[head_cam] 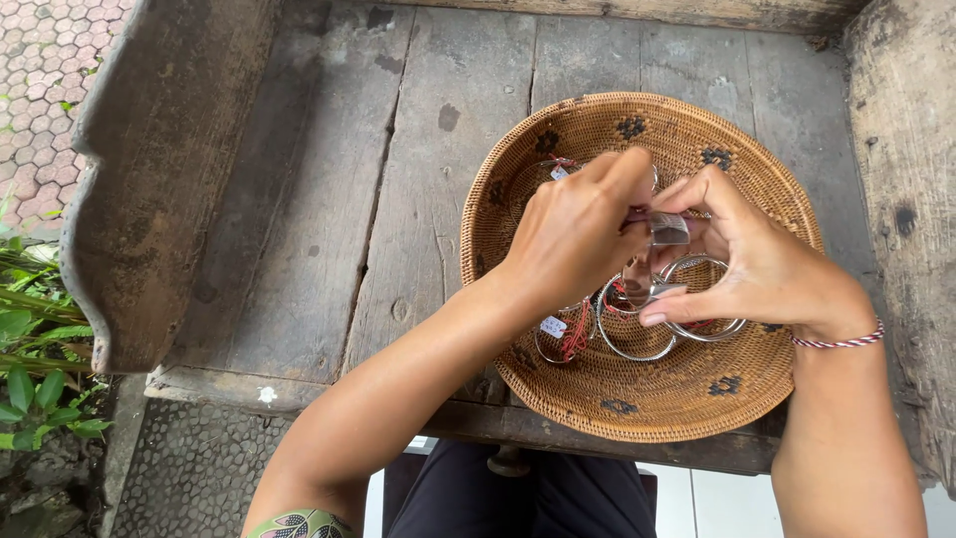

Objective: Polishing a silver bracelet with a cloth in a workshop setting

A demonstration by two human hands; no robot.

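A round woven basket (pixel 597 384) sits on an old wooden bench (pixel 329 229). Several silver bangles (pixel 637 344) with red threads and small white tags lie in it. Above the basket, my left hand (pixel 573 234) and my right hand (pixel 752 264) meet, both pinching a wide silver cuff bracelet (pixel 669 229) between fingertips. Another silver ring shape hangs just under the cuff, between my hands. A red-and-white cord bracelet (pixel 841 342) circles my right wrist.
The bench has a carved wooden armrest (pixel 159 169) on the left and another rough one (pixel 911 199) on the right. Green plants (pixel 35 369) and paving stones (pixel 50 60) lie beyond the left side. My dark-clothed lap (pixel 518 493) shows below the bench edge.
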